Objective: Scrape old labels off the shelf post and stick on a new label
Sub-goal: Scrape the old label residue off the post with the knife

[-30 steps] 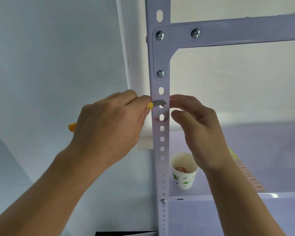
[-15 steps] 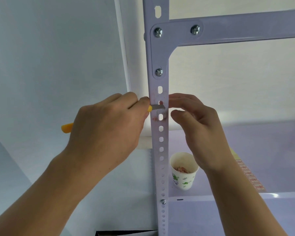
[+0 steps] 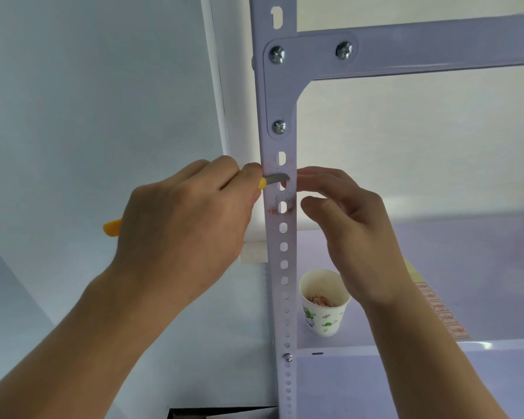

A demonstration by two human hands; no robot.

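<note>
The left hand (image 3: 182, 237) has its grip pinching a yellow-handled knife (image 3: 274, 179), blade laid flat across the shelf post (image 3: 277, 231) just above reddish label scraps (image 3: 280, 208). The right hand (image 3: 351, 225), fingers loosely curled and holding nothing, hovers just beside the post's right edge. A slip would likely send the blade into those fingers (image 3: 315, 173). Scraps could miss the paper cup (image 3: 324, 303) on the shelf (image 3: 436, 352) below.

Open wall (image 3: 88, 101) left of the shelf post (image 3: 279, 252); paper cup (image 3: 324, 303) on the shelf right.

A plain storage corner: bolted slotted-steel shelving post (image 3: 280, 267) against bare white walls (image 3: 88, 101).
</note>
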